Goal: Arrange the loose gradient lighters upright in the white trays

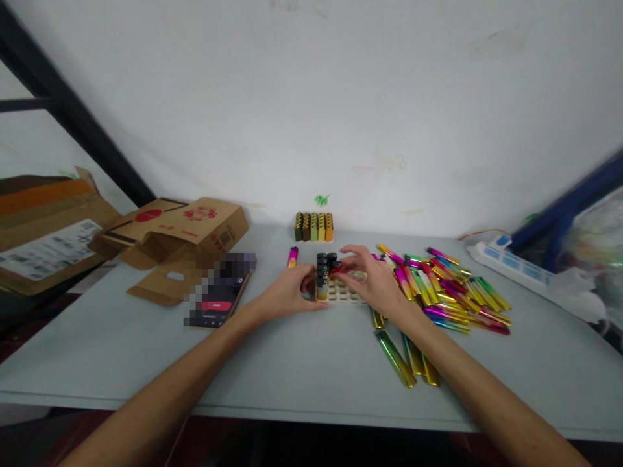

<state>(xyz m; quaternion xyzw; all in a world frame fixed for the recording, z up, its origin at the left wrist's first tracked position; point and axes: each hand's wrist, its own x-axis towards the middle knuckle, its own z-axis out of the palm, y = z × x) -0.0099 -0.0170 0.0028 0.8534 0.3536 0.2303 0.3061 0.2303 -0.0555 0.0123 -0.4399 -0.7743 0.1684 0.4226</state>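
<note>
Fingers of the right hand grip a red lighter over the pale tray, whose left end (lined with black-topped lighters) the left hand clasps.

Near the left hand, on its left, lies 1 phone, a red patch on its dark, partly blurred screen. Farther left sits 1 cardboard box with red print, then 1 brown package bearing a white label. Well right of the right hand, 1 white power strip rests near clear plastic.
</note>
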